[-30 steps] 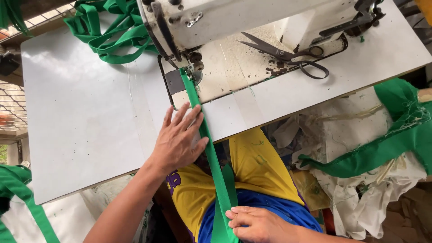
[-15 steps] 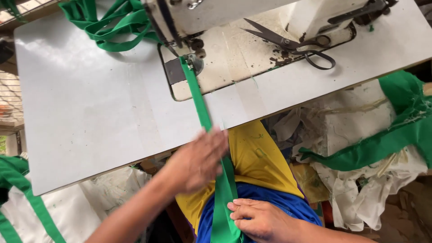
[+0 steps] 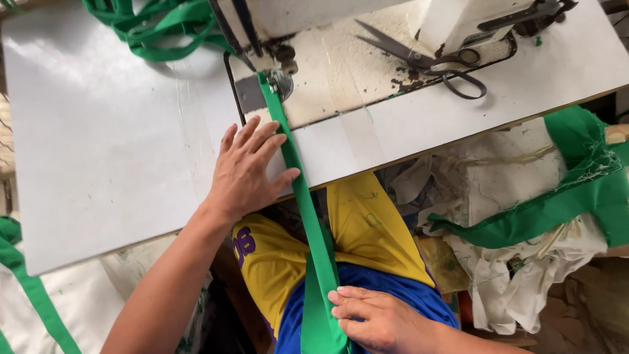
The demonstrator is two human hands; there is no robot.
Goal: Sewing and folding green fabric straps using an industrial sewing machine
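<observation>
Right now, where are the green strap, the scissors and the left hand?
green strap [image 3: 296,172], head view, on the flat stretch crossing the table edge.
scissors [image 3: 419,58], head view, near the pivot where the blades meet.
left hand [image 3: 246,172], head view, on the back of the hand.

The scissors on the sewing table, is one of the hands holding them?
No: the scissors lie alone by the sewing machine, while the left hand and right hand are on the green strap.

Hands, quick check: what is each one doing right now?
Left hand: open, flat on the white table, thumb against the green strap.
Right hand: fingers on the strap at the lap; grip cannot be told.
</observation>
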